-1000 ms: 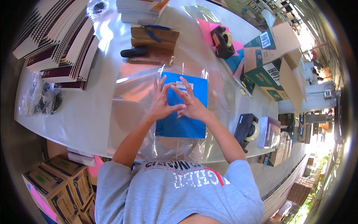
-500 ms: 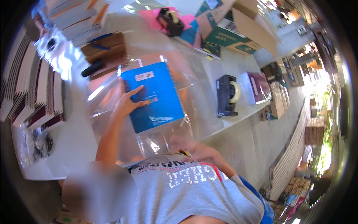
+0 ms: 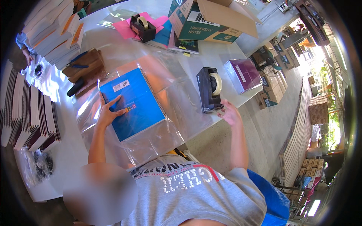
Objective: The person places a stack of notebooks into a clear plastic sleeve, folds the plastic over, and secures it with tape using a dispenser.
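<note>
In the head view, your left hand [image 3: 106, 115] lies on the blue notebook [image 3: 141, 115], fingers spread, gripping nothing; the notebook rests on clear plastic film [image 3: 181, 100] over the table [image 3: 68, 154]. Your right hand's [image 3: 231, 116] curled fingertips meet the near end of the black tape dispenser [image 3: 204, 90]; whether they pinch tape, I cannot tell.

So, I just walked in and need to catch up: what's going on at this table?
A person's left hand rests, fingers spread, on a blue spiral notebook, which lies on clear plastic on the table. The right hand is at the near end of the closer black tape dispenser; whether its grip has closed on anything is too small to tell.
</note>
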Demonstrator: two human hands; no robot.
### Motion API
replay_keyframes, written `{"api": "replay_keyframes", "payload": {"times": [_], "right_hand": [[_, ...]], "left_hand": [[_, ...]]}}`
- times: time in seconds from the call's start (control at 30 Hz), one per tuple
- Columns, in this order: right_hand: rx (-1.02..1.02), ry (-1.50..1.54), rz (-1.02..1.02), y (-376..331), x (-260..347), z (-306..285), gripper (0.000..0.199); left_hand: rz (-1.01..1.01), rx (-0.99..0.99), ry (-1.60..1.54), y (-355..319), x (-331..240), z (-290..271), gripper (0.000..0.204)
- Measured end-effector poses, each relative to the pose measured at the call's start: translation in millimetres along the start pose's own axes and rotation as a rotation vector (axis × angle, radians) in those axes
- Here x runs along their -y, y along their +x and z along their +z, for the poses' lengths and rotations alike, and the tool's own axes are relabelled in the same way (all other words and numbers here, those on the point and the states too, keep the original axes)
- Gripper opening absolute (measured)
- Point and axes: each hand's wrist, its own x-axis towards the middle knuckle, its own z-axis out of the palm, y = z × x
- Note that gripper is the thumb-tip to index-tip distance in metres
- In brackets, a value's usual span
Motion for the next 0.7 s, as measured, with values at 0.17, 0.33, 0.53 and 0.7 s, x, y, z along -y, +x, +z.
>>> {"api": "replay_keyframes", "payload": {"times": [0.17, 0.33, 0.53, 0.7], "right_hand": [[-0.177, -0.579, -0.303, -29.6, -14.8, 23.3, 0.015], [-0.252, -1.091, -0.680, -31.2, -3.2, 99.3, 0.024], [0.879, -1.042, -0.138, 24.8, -12.1, 320.1, 0.089], [0.875, -1.209, -0.301, 75.4, -79.1, 381.0, 0.101]], "left_hand": [[-0.024, 0.005, -0.021, -4.5, 7.0, -1.1, 0.071], [0.081, -0.016, 0.042, -5.7, 13.1, 2.0, 0.072], [0.097, -0.029, -0.117, -7.4, 15.5, -0.2, 0.073], [0.108, -0.072, -0.053, -1.8, 21.8, 8.3, 0.072]]}}
